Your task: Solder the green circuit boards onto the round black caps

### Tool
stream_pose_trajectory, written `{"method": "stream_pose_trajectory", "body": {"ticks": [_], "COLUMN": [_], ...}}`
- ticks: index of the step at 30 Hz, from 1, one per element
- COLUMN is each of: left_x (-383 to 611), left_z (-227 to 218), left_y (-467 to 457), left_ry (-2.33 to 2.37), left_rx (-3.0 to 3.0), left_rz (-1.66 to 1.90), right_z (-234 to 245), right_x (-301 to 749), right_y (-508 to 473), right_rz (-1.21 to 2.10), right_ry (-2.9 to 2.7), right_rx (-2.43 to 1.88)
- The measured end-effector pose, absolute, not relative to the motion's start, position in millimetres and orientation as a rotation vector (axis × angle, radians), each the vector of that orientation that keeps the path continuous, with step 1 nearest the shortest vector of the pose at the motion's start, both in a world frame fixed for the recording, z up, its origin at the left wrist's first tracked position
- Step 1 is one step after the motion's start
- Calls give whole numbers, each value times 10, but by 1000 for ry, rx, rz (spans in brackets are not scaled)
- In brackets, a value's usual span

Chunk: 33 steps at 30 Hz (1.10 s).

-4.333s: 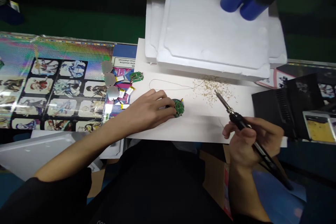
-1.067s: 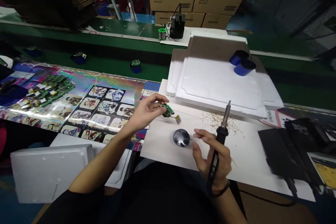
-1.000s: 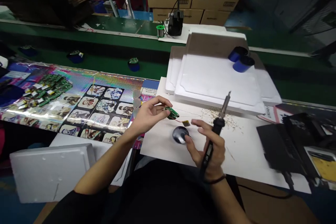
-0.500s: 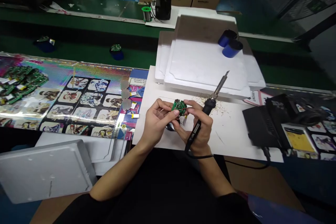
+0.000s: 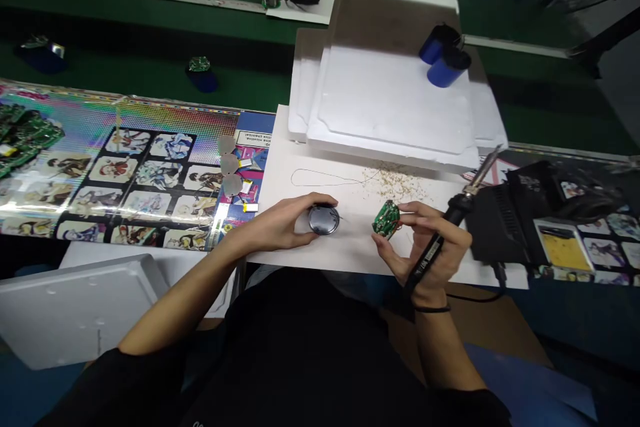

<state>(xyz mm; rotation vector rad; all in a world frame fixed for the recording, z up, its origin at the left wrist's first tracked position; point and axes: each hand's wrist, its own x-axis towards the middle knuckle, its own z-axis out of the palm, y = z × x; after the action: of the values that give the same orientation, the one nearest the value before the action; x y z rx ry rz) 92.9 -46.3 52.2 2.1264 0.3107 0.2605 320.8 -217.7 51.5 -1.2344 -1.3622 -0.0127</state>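
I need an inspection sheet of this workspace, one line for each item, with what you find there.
Surface: white sheet overlapping a printed foil mat.
Job's things: green circuit board, round metal-topped casing, soldering iron.
Clutter: pale shavings, thin wire loop, silver discs.
Hands: left hand grips the casing; right hand holds the iron, beside the board.
Cables: black cord below the sheet's edge.
Surroundings: white foam trays, blue rolls, black unit.

Work sheet (image 5: 320, 247): lay at centre, the reference point.
Foam tray (image 5: 390, 97): sat at 12 o'clock, on the sheet's far edge.
Printed mat (image 5: 150, 107): lay at 9 o'clock.
Soldering station (image 5: 500, 227): stood at 3 o'clock.
Housing (image 5: 323, 219): lay on the sheet, at 9 o'clock from the circuit board (image 5: 387, 219).
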Motion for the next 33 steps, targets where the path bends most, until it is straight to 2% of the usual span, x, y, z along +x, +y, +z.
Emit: {"method": "stream_pose_trajectory", "body": {"ticks": [4,6,11,16,21,26,33], "left_x": [1022,1006,945,1064,1038,1024,1120], "left_z": [429,418,401,321,303,279,297], "left_y": [-633,-698,-680,-825,-1028,-986,-923], "left_ry": [667,735,575,732,757,835,692], "left_rx": [2216,2163,2090,2074,1740,1570,1578], "left_rz": [495,487,372,581,627,832,803], "right_z": [398,338,252,266,274,272,269], "right_x": [3129,3105,3086,3031,2970,2960,2960], "right_y": [-2278,-2317,-2313,-2178,-2066,-2025,-1940], "right_rz": [85,119,116,82,39,55,-44], "right_ry": [-1326,-1338,-1474,-1632,-1683,-1756,-1779], "right_rx": [-1288,-1338,-1445,-1457,-1460,-1394,-1396]}}
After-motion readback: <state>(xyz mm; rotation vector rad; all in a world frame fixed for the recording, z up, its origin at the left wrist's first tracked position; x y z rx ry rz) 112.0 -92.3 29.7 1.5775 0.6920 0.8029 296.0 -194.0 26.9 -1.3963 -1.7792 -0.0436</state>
